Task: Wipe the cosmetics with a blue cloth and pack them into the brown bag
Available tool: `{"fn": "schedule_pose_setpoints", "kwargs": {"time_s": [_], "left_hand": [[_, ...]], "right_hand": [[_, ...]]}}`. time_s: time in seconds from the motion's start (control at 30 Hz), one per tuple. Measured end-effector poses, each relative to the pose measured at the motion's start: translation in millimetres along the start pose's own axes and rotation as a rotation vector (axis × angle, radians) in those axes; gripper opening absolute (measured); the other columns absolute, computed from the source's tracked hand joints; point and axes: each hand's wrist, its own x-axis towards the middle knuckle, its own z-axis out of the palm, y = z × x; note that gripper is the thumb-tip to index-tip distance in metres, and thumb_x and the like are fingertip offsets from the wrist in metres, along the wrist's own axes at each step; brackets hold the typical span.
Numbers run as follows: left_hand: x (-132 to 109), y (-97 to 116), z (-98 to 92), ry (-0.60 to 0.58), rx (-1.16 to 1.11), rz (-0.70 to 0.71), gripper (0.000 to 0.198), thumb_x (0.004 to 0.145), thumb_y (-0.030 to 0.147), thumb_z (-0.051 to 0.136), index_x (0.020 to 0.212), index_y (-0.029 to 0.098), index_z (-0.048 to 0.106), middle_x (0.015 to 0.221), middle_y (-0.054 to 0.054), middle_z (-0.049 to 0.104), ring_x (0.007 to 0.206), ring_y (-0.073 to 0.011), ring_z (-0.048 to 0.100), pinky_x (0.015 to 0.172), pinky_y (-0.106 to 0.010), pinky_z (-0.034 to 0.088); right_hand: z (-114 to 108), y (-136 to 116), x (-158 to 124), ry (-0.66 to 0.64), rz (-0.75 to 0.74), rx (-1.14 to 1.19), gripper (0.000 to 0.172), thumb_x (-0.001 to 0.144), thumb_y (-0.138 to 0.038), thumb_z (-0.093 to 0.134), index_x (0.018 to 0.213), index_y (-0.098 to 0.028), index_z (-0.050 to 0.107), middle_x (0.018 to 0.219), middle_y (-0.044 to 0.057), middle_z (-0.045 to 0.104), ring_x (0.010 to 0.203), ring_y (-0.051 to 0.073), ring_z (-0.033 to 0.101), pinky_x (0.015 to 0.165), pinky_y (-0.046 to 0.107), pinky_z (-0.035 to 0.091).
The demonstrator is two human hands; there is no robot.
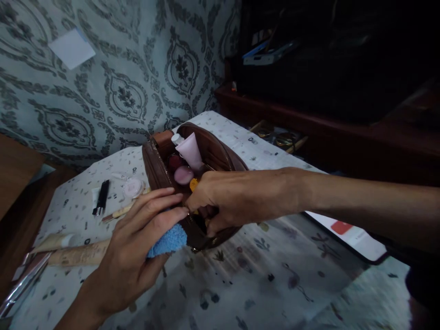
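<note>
A brown cosmetic bag (151, 167) lies unzipped on the table. My right hand (223, 197) reaches into its near end with the fingers curled down; whatever they grip is hidden inside. My left hand (137, 238) rests its fingertips on the bag's near-left edge and holds a fuzzy blue cloth (168, 240) between fingers and thumb. Inside the bag, a pale pink tube (190, 152) leans up beside a white-capped item (177, 139). A round pink container (184, 175) sits below them. Something yellow (193, 184) shows next to my right hand.
Left of the bag lie a black tube (102, 197), a small clear jar (133, 187), makeup brushes (118, 213) and a beige tube (77, 254). A phone or tablet with a lit screen (357, 238) lies under my right forearm. The patterned tablecloth (240, 293) meets a dark wooden cabinet (275, 110).
</note>
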Motion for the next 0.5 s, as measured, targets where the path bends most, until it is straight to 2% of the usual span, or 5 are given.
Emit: {"fn": "schedule_pose_setpoints", "kwargs": {"time_s": [0.1,0.2,0.37,0.5], "left_hand": [[-1.0,1.5,-1.0,0.000,0.015,-0.008,0.032,0.096,0.020,0.051,0.127,0.018,0.055,0.132,-0.011,0.060,0.132,-0.0270,0.050,0.109,-0.044,0.045],[-2.4,2.3,-1.6,-0.001,0.022,-0.014,0.032,0.096,0.019,0.050,0.128,0.019,0.055,0.132,-0.011,0.060,0.132,-0.0259,0.050,0.108,-0.042,0.045],[-3.7,0.8,-1.1,-0.012,0.041,-0.018,0.032,0.097,0.019,0.048,0.128,0.019,0.054,0.133,-0.010,0.060,0.132,-0.0251,0.050,0.109,-0.042,0.044],[-4.8,0.8,-1.4,-0.014,0.038,-0.023,0.033,0.097,0.019,0.048,0.130,0.019,0.053,0.134,-0.009,0.059,0.132,-0.0243,0.049,0.111,-0.041,0.042]], "right_hand": [[-5.5,-0.4,-7.0,0.031,0.008,-0.039,0.009,0.081,-0.010,0.071,0.077,-0.017,0.067,0.072,-0.003,0.062,0.075,0.011,0.056,0.062,0.022,0.040],[-11.2,3.2,-8.5,0.039,-0.022,-0.028,0.018,0.087,-0.007,0.060,0.075,-0.018,0.066,0.069,-0.003,0.061,0.072,0.011,0.055,0.064,0.022,0.042],[-8.4,16.4,5.4,0.054,0.010,0.032,0.017,0.082,-0.005,0.060,0.072,-0.017,0.065,0.062,-0.003,0.059,0.063,0.011,0.052,0.061,0.022,0.041],[-0.3,14.7,12.1,0.057,0.080,0.042,0.020,0.076,0.000,0.062,0.064,-0.017,0.060,0.060,-0.002,0.057,0.062,0.012,0.052,0.060,0.023,0.041]]}}
